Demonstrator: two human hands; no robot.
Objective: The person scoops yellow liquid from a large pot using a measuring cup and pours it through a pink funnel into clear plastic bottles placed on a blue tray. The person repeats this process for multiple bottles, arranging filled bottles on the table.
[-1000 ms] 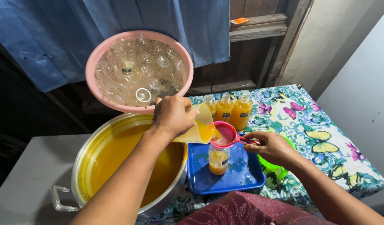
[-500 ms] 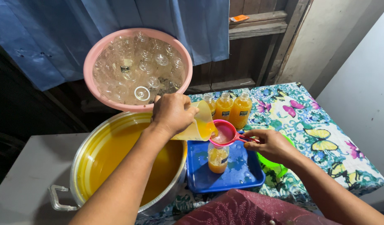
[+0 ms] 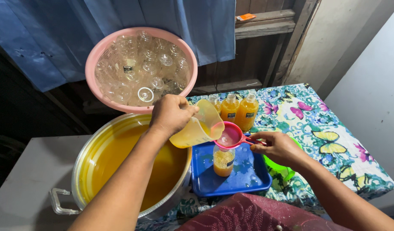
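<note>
left hand [image 3: 171,113] grips tilted jug [image 3: 197,128] | right hand [image 3: 279,147] pinches funnel [image 3: 229,136] handle | bottle [image 3: 223,161] mouth hidden

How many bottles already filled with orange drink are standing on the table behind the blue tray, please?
3: filled bottles stand in a row behind the blue tray, left, middle and right. The jug partly hides the left one; more may be hidden.

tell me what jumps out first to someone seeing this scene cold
The big metal pot of orange liquid at lower left, and above it the pink basket heaped with empty clear bottles. At the centre, the left hand tips a clear jug into a pink funnel, steadied by the right hand on a half-filled bottle standing in a blue tray. Behind stand three filled bottles.
</note>
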